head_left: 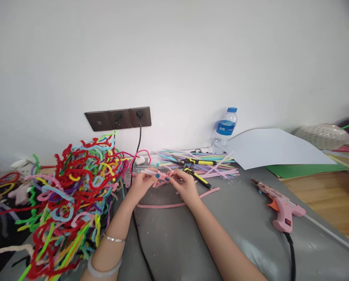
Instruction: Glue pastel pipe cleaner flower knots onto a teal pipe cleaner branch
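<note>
Pink pipe cleaner (163,176), coiled in tight turns, is pinched between both hands above the grey table (174,242). My left hand (143,182) is closed on its left end, where a pale straight piece sticks out past the fingers. On the right end, my right hand (184,185) grips with thumb and fingertips. A loose pink pipe cleaner (159,205) lies curved on the table below the hands. Just behind them are yellow-and-black pliers (196,161) and a yellow-and-black cutter (199,179), beside straight pastel pipe cleaners (221,168).
A tangled heap of coloured pipe cleaners (72,195) fills the left side. At right lies a pink glue gun (285,214) with its cord. A water bottle (225,128), white sheet (276,146) and green sheet (303,171) are near the wall. A black cable (137,230) crosses the table.
</note>
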The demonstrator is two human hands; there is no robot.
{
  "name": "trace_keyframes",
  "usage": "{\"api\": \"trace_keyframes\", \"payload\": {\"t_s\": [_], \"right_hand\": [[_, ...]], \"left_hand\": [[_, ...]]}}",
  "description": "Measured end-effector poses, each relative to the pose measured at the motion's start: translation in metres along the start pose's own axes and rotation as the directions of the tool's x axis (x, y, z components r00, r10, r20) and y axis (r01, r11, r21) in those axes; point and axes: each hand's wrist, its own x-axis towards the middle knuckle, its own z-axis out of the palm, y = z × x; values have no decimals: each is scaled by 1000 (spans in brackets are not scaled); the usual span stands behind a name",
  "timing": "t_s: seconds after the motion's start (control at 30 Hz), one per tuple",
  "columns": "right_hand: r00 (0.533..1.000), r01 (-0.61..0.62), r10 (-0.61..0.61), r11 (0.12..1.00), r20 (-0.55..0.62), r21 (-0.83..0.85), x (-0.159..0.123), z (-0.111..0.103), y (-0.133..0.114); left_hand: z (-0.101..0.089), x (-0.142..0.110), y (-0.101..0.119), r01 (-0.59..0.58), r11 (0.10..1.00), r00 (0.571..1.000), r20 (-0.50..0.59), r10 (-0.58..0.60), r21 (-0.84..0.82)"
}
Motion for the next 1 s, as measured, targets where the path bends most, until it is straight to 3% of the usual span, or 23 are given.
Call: {"api": "trace_keyframes", "payload": {"t_s": [0.43, 0.77, 1.0], "right_hand": [[999, -39, 39, 999, 12, 36, 1, -3, 6], [976, 0, 20, 996, 215, -94, 9, -32, -45], [947, 6, 37, 991, 320, -133, 5, -41, -60]], "left_hand": [[0, -4, 9, 65, 998, 998, 22, -64, -23], [1, -8, 15, 133, 986, 989, 79, -125, -97], [17, -10, 11, 155, 977, 984, 109, -140, -145]]}}
